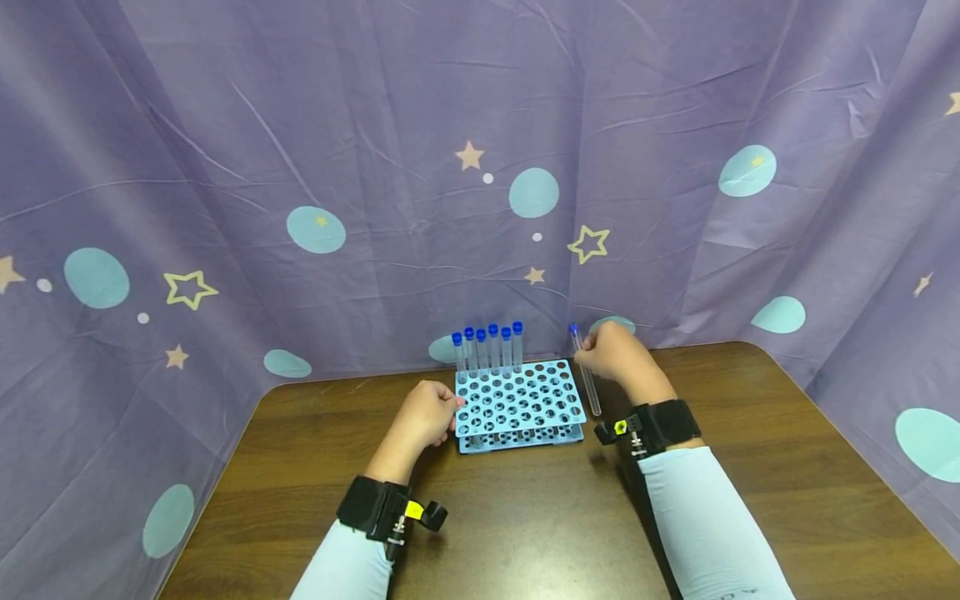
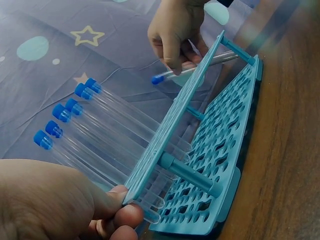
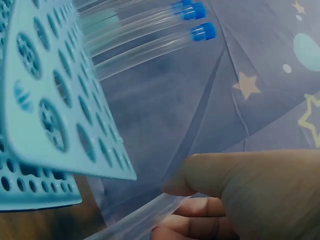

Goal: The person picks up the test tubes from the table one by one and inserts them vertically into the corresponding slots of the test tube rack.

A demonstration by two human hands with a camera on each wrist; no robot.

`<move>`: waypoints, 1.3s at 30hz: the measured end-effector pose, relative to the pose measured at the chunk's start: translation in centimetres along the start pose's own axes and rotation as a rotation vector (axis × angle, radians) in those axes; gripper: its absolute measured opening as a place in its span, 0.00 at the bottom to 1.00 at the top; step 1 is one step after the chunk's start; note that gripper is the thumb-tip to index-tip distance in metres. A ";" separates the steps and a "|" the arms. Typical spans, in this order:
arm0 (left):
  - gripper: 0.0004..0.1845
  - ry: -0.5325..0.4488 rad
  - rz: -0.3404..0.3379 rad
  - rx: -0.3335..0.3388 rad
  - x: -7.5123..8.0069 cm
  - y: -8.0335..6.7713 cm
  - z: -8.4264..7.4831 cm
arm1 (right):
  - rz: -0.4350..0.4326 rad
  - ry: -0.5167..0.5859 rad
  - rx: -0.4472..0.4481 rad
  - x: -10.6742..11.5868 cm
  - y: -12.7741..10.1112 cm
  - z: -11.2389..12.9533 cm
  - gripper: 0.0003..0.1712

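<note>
a clear test tube with a blue cap [image 1: 586,375] is pinched in the fingers [image 2: 174,52] of the right hand [image 1: 617,353], cap end up and leaning a little toward the backdrop, its round bottom hanging just off the right edge of the light blue tube rack [image 1: 521,405]. those fingers are curled round the upper part of the tube, just below the cap. just left of them the rack stands on the dark wooden surface [image 1: 525,517], its top plate full of round holes. on the rack's other side the left hand [image 1: 423,414] grips the near left corner, thumb and fingertips curled against the edge of the top plate, as the left wrist view shows close up. beyond the left hand's fingers, along the far row of the rack, six capped tubes [image 1: 487,348] stand upright side by side. both wrists wear black straps with small cameras, and pale sleeves cover the forearms. behind everything hangs a purple cloth backdrop [image 1: 375,167] printed with stars and pale blue dots.
</note>
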State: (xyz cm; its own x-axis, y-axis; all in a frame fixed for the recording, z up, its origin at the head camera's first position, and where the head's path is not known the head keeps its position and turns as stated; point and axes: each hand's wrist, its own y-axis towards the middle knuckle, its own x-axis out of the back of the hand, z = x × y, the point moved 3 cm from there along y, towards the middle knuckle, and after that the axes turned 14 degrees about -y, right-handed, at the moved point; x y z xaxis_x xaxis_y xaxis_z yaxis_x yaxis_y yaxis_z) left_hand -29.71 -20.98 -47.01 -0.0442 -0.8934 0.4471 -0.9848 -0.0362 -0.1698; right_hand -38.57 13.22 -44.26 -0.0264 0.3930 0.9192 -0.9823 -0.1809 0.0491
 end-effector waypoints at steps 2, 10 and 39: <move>0.15 -0.004 0.000 0.002 0.0 0.0 0.0 | -0.034 0.002 0.019 0.4 -0.1 0.2 0.09; 0.14 -0.002 -0.005 0.003 -0.2 0.2 0.1 | -0.151 0.010 0.027 1.4 -0.4 0.8 0.09; 0.15 0.001 -0.008 0.002 -0.2 0.0 -0.1 | -0.420 0.103 0.097 4.1 -1.6 2.1 0.10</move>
State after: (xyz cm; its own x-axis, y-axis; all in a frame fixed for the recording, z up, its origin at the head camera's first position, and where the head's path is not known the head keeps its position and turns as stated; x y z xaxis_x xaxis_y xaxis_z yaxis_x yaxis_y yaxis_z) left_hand -29.67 -20.76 -47.03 -0.0363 -0.8926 0.4495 -0.9848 -0.0445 -0.1679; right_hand -36.69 13.24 -39.70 0.3481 0.5370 0.7684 -0.8900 -0.0680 0.4508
